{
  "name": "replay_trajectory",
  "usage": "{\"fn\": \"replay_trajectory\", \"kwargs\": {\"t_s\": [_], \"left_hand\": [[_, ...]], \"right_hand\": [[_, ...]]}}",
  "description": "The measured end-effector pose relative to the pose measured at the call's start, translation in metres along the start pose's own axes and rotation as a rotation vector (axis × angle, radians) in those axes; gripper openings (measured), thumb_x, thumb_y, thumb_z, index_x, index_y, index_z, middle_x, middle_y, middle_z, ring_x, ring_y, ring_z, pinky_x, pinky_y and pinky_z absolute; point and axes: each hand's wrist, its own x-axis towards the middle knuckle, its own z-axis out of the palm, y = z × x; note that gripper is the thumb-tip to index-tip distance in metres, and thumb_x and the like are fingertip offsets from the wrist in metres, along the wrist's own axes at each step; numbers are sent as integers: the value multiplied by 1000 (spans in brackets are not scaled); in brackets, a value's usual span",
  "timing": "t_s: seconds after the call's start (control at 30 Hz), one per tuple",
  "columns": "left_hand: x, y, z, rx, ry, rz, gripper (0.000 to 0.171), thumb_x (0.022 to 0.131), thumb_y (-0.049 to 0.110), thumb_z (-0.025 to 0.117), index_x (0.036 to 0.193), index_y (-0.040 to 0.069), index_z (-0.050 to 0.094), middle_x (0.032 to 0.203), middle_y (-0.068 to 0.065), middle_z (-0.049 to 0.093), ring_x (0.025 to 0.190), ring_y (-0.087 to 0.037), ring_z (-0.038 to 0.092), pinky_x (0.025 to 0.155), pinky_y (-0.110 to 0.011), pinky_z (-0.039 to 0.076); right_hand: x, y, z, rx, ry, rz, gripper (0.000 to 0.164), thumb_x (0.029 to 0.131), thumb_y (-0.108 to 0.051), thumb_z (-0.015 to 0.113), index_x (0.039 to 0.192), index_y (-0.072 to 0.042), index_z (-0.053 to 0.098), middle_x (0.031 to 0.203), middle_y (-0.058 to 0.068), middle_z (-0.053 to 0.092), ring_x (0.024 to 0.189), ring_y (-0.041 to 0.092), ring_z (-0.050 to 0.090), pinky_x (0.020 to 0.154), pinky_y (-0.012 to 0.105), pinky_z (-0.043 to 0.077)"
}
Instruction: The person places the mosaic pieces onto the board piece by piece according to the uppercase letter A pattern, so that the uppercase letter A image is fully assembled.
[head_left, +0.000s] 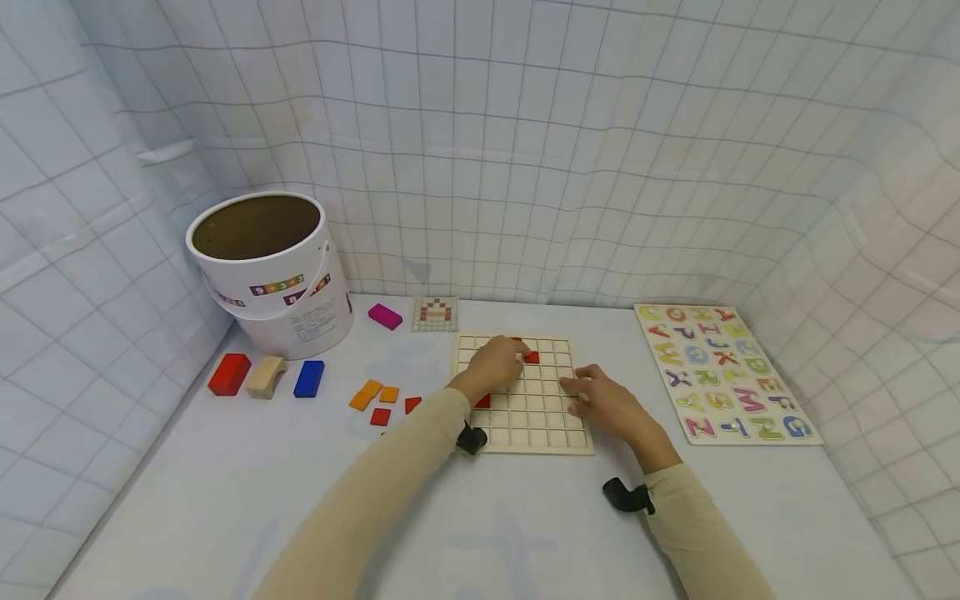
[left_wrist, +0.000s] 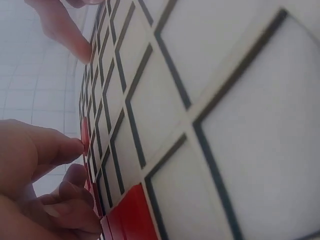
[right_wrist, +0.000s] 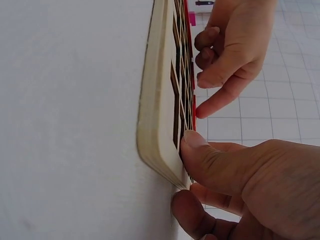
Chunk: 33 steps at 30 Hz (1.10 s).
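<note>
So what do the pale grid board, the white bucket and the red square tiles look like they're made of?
The grid board is probably wood or plywood, smooth and matt, judging by its pale, faintly layered edge. The white bucket is likely moulded plastic, with a soft sheen and smooth rim. The red square tiles could be painted wood or plastic; the colour is even, no grain showing.

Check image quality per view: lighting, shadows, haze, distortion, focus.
Head: soft, diffuse light; lines on the white gridded sheet bow, though its folds may contribute. Left wrist: hazy and low-contrast, with the person's left hand soft-edged. Right wrist: muted, greyish light; the near edge of the pale wooden grid board reads fairly crisp, with a soft shadow beside its corner.
</note>
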Motion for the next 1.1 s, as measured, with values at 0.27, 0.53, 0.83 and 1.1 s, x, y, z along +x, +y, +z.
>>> {"fn": "replay_trajectory", "kwargs": {"t_s": [0.27, 0.53, 0.83, 1.1], "left_hand": [[-15, -21, -24, -208, 67, -1, 35, 100, 11, 57, 133, 11, 66, 122, -10, 68, 88, -21, 63, 73, -33, 51], [-60, -78, -88, -475, 87, -205, 38, 101, 22, 64, 137, 10, 62, 117, -12, 64, 97, -30, 59, 86, -43, 50], [-116, -126, -85, -401, -69, -274, 48, 97, 28, 70, 142, 17, 58, 125, -13, 59, 104, -26, 60, 86, -36, 54], [-132, -128, -64, -323, -40, -226, 46, 89, 19, 78, 133, 16, 64, 114, -7, 62, 101, -25, 57, 79, -33, 55]], "right_hand": [[0, -3, 1, 25, -1, 3, 51, 98, -21, 69, 146, -10, 56, 148, 22, 46, 126, 44, 56, 101, 58, 46], [-2, -2, -1, 5, 4, -5, 50, 98, -20, 68, 145, -9, 57, 147, 23, 46, 124, 44, 58, 99, 58, 47], [-1, 2, -1, -6, 9, -5, 50, 99, -20, 68, 146, -9, 57, 147, 23, 47, 123, 44, 58, 99, 59, 47], [0, 0, 1, 14, -1, -4, 51, 99, -21, 68, 146, -9, 56, 148, 23, 46, 125, 45, 57, 100, 59, 47]]}}
